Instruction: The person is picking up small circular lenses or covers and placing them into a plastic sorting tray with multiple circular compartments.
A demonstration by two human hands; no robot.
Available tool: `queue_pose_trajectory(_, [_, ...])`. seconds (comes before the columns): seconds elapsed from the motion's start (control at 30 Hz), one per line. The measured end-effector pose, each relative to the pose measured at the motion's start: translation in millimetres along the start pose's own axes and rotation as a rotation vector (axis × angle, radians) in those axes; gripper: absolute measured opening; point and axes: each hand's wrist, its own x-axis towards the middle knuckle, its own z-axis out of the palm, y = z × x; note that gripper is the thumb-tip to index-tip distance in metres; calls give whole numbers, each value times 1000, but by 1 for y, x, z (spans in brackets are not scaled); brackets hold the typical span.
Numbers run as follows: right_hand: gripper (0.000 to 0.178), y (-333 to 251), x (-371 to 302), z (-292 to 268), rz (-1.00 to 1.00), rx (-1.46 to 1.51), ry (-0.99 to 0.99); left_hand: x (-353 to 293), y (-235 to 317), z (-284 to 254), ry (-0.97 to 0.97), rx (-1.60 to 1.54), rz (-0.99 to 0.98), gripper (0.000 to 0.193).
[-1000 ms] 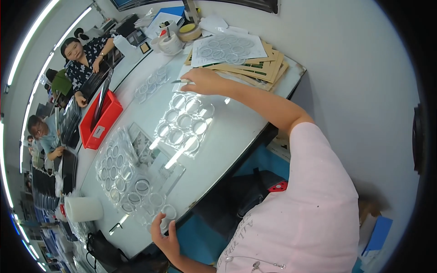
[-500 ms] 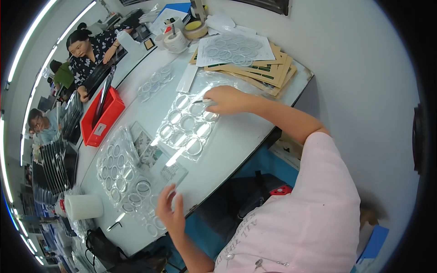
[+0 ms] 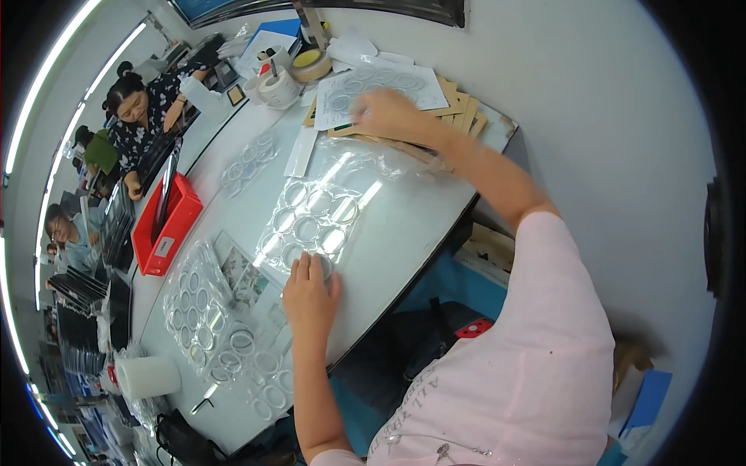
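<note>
My left hand point(image 3: 309, 293) lies with its fingers stretched out flat on the near edge of a clear plastic sheet of round rings point(image 3: 308, 228). The sheet rests on the table, and light glares off it. Smeared by motion, my right hand point(image 3: 390, 115) is over a white paper point(image 3: 429, 87) that bears another clear sheet of rings point(image 3: 371, 80). Its fingers, and whatever may be in them, cannot be made out. Brown card envelopes point(image 3: 471, 116) lie stacked beneath that paper.
More bagged rings point(image 3: 190, 299) lie at the left near a red bin point(image 3: 186, 203). A tape roll point(image 3: 311, 65), a white cup-like holder point(image 3: 278, 89) and a white roll point(image 3: 149, 377) stand on the table point(image 3: 388, 260). A co-worker point(image 3: 148, 105) sits across.
My left hand has moved forward onto the ring sheet's near edge. My right hand, which held a thin pointed tool over that sheet, has moved away to the papers at the back.
</note>
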Motion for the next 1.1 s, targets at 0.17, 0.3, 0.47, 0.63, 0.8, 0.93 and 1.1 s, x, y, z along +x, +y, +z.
queue_pose_trajectory(0.17, [64, 143, 55, -30, 330, -360, -94, 0, -2, 17, 139, 20, 48, 37])
queue_pose_trajectory(0.3, [87, 186, 70, -47, 497, -256, -304, 6, 5, 21, 212, -9, 49, 37])
queue_pose_trajectory(0.47, [79, 133, 108, -19, 424, -374, -457, -5, -12, -1, 148, -19, -44, 39])
queue_pose_trajectory(0.63, [72, 202, 80, -60, 475, -455, -414, 4, 6, 30, 150, 42, 117, 35])
queue_pose_trajectory(0.8, [51, 196, 103, -26, 466, -160, -286, -6, 2, 31, 192, 188, 56, 29])
queue_pose_trajectory(0.93, [35, 180, 97, -40, 594, 63, -418, 24, 16, -3, -328, 58, -139, 34])
queue_pose_trajectory(1.1, [48, 192, 102, -64, 459, 71, -354, 113, 52, 43, 62, -1033, -39, 94])
